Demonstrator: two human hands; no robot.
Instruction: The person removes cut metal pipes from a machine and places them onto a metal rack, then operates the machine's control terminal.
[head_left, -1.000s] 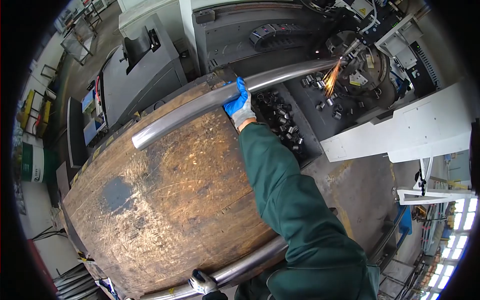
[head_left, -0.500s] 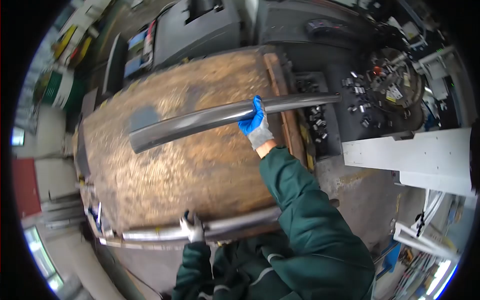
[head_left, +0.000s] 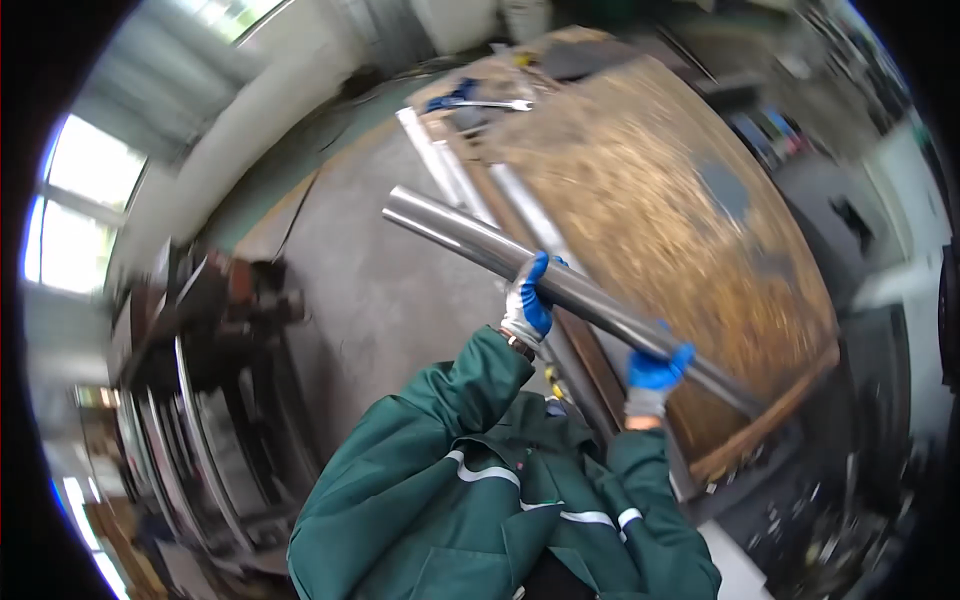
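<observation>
A long, shiny grey metal tube [head_left: 460, 235] lies slantwise in front of me, its near-left end out over the floor and its other end over the wooden bench top [head_left: 640, 150]. My left hand [head_left: 528, 300], in a blue and light grey work glove, is closed around the tube near its middle. Farther along to the right, my right hand [head_left: 658, 372] in a matching glove grips the same tube. Beneath the tube, another metal tube [head_left: 530, 205] runs along the edge of the bench, partly hidden.
A wrench [head_left: 495, 104] rests at the bench's far-left corner, close to pale metal bars [head_left: 430, 155]. On the left stands a dark metal rack [head_left: 215, 340] with upright rods. Dark machinery [head_left: 880, 350] and small metal pieces are at the right, blurred.
My view has turned left. The tube, held only by my right hand above the bench before, now reaches past its edge. My left hand has left the tube at the bench edge and grips this one.
</observation>
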